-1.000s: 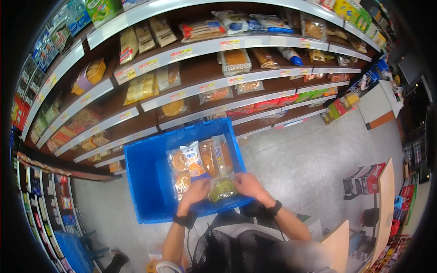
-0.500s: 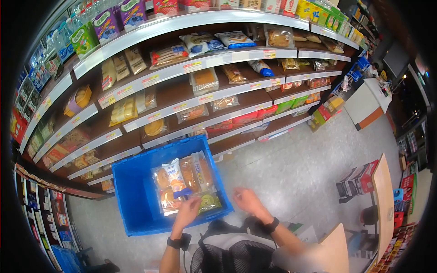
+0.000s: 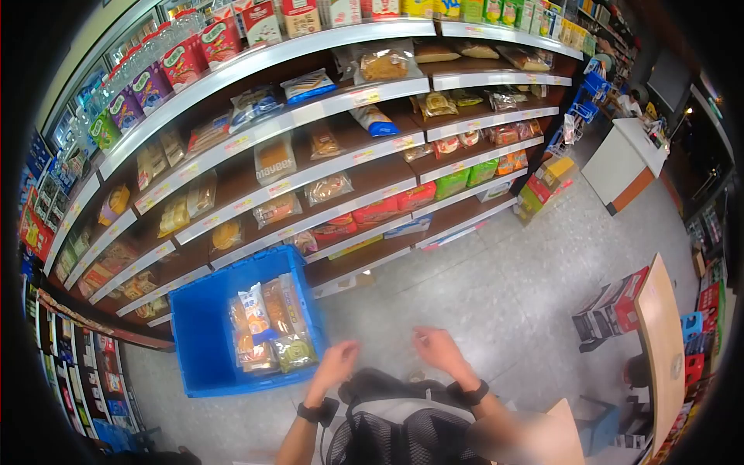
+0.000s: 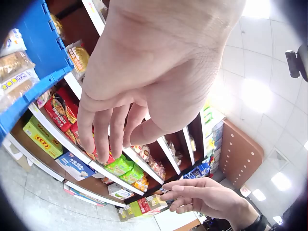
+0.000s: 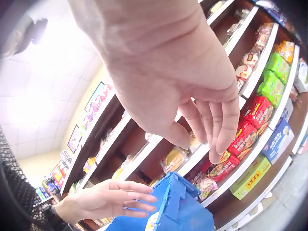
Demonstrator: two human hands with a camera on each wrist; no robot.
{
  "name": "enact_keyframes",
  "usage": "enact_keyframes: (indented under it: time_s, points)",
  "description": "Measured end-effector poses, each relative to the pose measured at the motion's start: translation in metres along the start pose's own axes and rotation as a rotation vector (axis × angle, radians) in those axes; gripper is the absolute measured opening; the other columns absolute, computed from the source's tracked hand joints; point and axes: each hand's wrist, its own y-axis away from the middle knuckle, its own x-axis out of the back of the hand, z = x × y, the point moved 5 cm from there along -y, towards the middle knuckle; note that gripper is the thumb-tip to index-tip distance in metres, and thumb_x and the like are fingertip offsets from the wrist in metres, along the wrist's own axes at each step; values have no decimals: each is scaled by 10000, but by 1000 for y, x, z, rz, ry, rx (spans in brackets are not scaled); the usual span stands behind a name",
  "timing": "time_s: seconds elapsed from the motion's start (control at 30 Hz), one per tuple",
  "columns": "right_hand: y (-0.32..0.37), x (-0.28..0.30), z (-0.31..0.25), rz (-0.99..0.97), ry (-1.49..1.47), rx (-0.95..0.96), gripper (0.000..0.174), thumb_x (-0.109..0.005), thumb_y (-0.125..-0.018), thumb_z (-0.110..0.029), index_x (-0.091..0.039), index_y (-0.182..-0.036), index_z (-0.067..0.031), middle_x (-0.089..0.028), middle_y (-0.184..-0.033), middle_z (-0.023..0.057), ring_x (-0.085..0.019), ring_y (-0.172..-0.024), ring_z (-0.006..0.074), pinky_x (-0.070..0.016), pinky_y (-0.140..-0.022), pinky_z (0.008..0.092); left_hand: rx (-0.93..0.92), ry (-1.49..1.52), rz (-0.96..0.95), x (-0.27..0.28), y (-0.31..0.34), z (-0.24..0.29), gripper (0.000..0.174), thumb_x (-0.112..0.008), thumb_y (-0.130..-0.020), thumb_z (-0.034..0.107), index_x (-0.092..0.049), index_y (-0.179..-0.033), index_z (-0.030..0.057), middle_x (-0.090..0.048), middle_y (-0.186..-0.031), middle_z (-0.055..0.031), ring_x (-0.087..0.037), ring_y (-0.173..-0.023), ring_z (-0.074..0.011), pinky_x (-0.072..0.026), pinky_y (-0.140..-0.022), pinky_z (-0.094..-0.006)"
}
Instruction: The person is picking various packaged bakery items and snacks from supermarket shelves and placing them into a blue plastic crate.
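Left hand [image 3: 338, 363] and right hand [image 3: 442, 353] withdrawn from blue crate [image 3: 203, 341], fingers [image 4: 102, 137] relaxed, packaged breads [image 3: 273, 314] inside

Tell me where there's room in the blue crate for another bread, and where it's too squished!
The blue crate is bare between its left wall and the bagged breads. Its right part is crowded: those breads and a clear packet with green contents lie close together. Outside, bare floor shows between the left hand and right hand.
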Motion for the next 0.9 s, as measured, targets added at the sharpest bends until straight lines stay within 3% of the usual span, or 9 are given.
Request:
enact_keyframes:
  time_s: [0.17, 0.23, 0.4, 0.43, 0.63, 0.9]
  points:
    - [14, 62, 37, 8, -13, -17, 325, -598, -856, -199, -627, -1106, 8, -680, -940, 193, -674, -757, 308, -533, -705, 372, -25, 68, -3, -51, -12, 59, 246, -512, -916, 43, -586, -1140, -28, -673, -1033, -122, -643, -989, -198, -496, -879, -316]
    - [9, 82, 46, 9, -41, -33, 327, -599, -859, -206, -628, -1103, 11, -682, -937, 189, -676, -751, 304, -534, -698, 365, -51, 86, -89, -64, -21, 76, 274, -531, -926, 166, -610, -1136, 8, -655, -1098, -150, -634, -1020, -269, -494, -885, -346]
    - [-13, 114, 68, 30, -133, -41, 320, -610, -856, -193, -626, -1097, 16, -684, -940, 189, -681, -756, 289, -536, -694, 357, -53, 3, -71, -80, -55, 99, 275, -523, -918, 138, -602, -1154, 20, -652, -1107, -149, -628, -1030, -290, -493, -888, -354]
    - [-21, 119, 75, 29, -138, -43, 320, -610, -856, -193, -626, -1097, 16, -684, -940, 189, -681, -756, 289, -536, -694, 357, -48, -24, -64, -85, -66, 100, 263, -519, -913, 99, -599, -1143, 0, -658, -1078, -147, -636, -1007, -260, -494, -889, -343]
    - [-82, 167, 117, -4, -172, -35, 293, -617, -850, -155, -625, -1083, 22, -681, -928, 193, -679, -760, 286, -535, -693, 353, -25, -78, -98, -126, -151, 112, 250, -516, -908, 62, -597, -1130, -20, -665, -1050, -148, -643, -990, -231, -499, -878, -331]
    - [-181, 301, 150, 48, -83, -91, 270, -612, -859, -152, -637, -1062, 24, -686, -909, 174, -688, -756, 260, -535, -678, 328, -44, 34, -153, -188, -309, 177, 251, -521, -911, 71, -597, -1132, -19, -665, -1062, -147, -640, -1006, -232, -499, -877, -326]
